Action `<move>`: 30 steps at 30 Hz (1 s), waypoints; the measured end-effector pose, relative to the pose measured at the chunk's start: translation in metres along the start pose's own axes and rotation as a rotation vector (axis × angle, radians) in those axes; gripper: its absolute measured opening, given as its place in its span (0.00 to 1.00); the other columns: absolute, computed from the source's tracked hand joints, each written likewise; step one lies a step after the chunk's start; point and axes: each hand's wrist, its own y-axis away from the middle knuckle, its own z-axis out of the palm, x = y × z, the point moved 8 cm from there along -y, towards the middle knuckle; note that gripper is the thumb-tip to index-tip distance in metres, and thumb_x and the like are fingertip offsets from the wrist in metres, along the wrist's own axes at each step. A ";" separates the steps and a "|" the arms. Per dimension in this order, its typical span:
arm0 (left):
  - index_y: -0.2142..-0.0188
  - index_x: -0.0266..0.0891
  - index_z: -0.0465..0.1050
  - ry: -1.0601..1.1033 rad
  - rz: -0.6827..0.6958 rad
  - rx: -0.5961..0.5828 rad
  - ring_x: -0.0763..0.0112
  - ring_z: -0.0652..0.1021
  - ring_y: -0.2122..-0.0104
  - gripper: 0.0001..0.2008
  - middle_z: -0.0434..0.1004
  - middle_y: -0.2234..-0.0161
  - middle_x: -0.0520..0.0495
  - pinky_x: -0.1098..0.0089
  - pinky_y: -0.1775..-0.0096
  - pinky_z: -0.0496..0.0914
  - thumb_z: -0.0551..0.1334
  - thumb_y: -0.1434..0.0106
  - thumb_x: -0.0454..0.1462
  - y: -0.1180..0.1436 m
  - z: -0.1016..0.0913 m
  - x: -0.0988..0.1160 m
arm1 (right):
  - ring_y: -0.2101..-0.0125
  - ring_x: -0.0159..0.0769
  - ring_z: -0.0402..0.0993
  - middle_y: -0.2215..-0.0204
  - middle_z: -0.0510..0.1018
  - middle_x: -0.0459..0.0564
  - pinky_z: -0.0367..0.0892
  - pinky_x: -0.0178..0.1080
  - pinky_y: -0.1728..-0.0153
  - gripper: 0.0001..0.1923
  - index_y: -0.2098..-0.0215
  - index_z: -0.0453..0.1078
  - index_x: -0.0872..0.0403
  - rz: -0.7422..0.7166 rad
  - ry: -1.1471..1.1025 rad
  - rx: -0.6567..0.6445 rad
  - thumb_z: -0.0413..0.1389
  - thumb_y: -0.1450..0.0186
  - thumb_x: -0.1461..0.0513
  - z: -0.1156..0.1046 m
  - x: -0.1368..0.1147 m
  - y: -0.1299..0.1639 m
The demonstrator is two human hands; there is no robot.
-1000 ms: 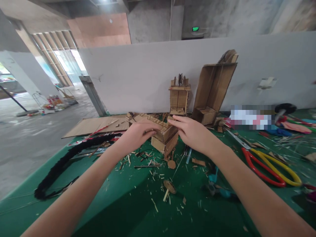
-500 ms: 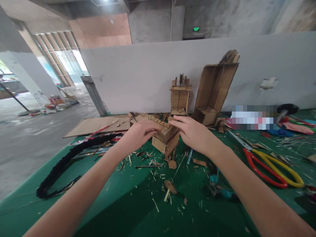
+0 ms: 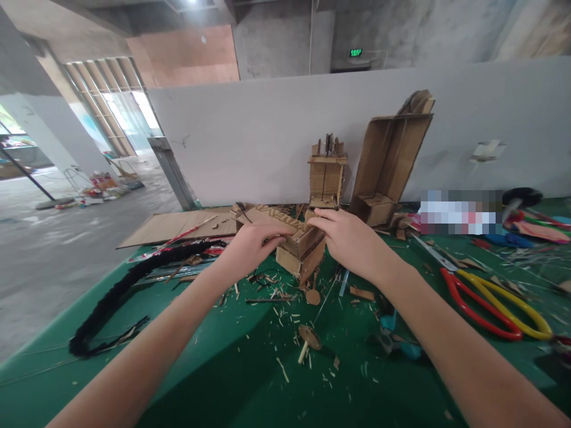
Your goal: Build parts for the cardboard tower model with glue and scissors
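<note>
A small brown cardboard box [image 3: 291,260] sits on the green table, its top made of a separate-looking cardboard layer with exposed corrugation. My left hand [image 3: 257,241] grips that top from the left, thumb and fingers closed at its edge. On the right side, the fingers of my right hand [image 3: 341,235] close on the same box top; their tips are partly hidden. Just in front lies a small cardboard disc [image 3: 313,296]. Nearer to me, a round disc on a short wooden stick [image 3: 308,337] rests on the table.
Scissors with red and yellow handles [image 3: 484,300] lie at right, beside blue-handled pliers [image 3: 395,339]. A black fuzzy strip [image 3: 104,303] curves at left. Behind stand a small cardboard structure [image 3: 325,178] and a taller cardboard frame [image 3: 388,157], before a white partition [image 3: 241,142].
Both hands keep almost the same place on the cardboard box. The whole view has shifted very slightly; nothing else has visibly moved.
</note>
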 end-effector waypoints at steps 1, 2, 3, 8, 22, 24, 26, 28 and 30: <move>0.56 0.44 0.76 0.004 -0.004 0.005 0.68 0.77 0.58 0.13 0.80 0.58 0.49 0.65 0.53 0.70 0.55 0.36 0.36 0.000 0.000 0.000 | 0.46 0.46 0.66 0.45 0.69 0.59 0.62 0.51 0.47 0.25 0.48 0.69 0.59 0.001 0.011 0.001 0.45 0.41 0.75 0.000 -0.001 0.000; 0.56 0.43 0.75 0.007 -0.005 0.008 0.68 0.77 0.58 0.13 0.80 0.58 0.49 0.66 0.53 0.70 0.55 0.36 0.36 0.001 0.000 0.000 | 0.47 0.46 0.66 0.45 0.69 0.58 0.62 0.52 0.47 0.25 0.49 0.69 0.59 0.005 0.019 -0.001 0.45 0.42 0.75 -0.001 -0.001 -0.001; 0.56 0.43 0.75 0.010 -0.005 0.011 0.68 0.77 0.58 0.13 0.80 0.58 0.49 0.66 0.53 0.70 0.55 0.36 0.35 0.001 0.000 0.000 | 0.47 0.46 0.67 0.45 0.69 0.58 0.62 0.52 0.47 0.25 0.49 0.69 0.59 0.011 0.025 -0.003 0.45 0.41 0.75 -0.001 -0.002 -0.001; 0.52 0.46 0.73 0.017 0.022 0.008 0.68 0.76 0.54 0.15 0.79 0.54 0.51 0.64 0.51 0.70 0.53 0.36 0.34 0.003 0.002 0.002 | 0.47 0.46 0.67 0.45 0.70 0.58 0.62 0.51 0.47 0.24 0.49 0.69 0.59 0.036 0.053 -0.009 0.44 0.40 0.75 0.001 -0.003 -0.001; 0.56 0.44 0.75 -0.014 0.012 0.052 0.69 0.77 0.57 0.12 0.80 0.58 0.50 0.66 0.52 0.70 0.55 0.36 0.36 0.001 -0.001 0.000 | 0.48 0.47 0.68 0.45 0.69 0.60 0.61 0.52 0.48 0.22 0.48 0.69 0.60 0.067 0.093 -0.014 0.45 0.39 0.73 0.001 -0.006 -0.001; 0.50 0.45 0.71 -0.019 0.023 -0.014 0.67 0.75 0.52 0.16 0.77 0.53 0.49 0.64 0.48 0.67 0.54 0.35 0.36 0.001 -0.001 0.001 | 0.48 0.47 0.68 0.44 0.68 0.60 0.61 0.52 0.48 0.24 0.47 0.68 0.59 0.070 0.079 -0.019 0.45 0.40 0.73 0.002 -0.004 0.000; 0.39 0.45 0.57 -0.037 0.039 -0.119 0.65 0.67 0.44 0.25 0.65 0.42 0.46 0.62 0.43 0.61 0.52 0.36 0.35 0.004 -0.002 -0.001 | 0.47 0.47 0.67 0.43 0.67 0.58 0.62 0.52 0.49 0.26 0.46 0.67 0.57 0.074 0.056 -0.025 0.45 0.41 0.74 0.002 0.001 0.001; 0.34 0.43 0.38 -0.079 0.000 -0.217 0.60 0.55 0.37 0.35 0.47 0.34 0.43 0.59 0.40 0.54 0.53 0.38 0.35 0.010 -0.006 -0.011 | 0.46 0.47 0.65 0.42 0.66 0.55 0.62 0.53 0.48 0.29 0.44 0.65 0.54 0.070 0.024 -0.034 0.45 0.41 0.74 0.003 0.006 0.003; 0.34 0.41 0.30 -0.147 -0.107 -0.284 0.53 0.51 0.36 0.41 0.40 0.33 0.39 0.54 0.41 0.54 0.55 0.40 0.36 0.015 -0.012 -0.031 | 0.44 0.47 0.63 0.41 0.65 0.51 0.61 0.55 0.48 0.31 0.42 0.63 0.50 0.061 -0.003 -0.040 0.45 0.42 0.74 0.004 0.010 0.004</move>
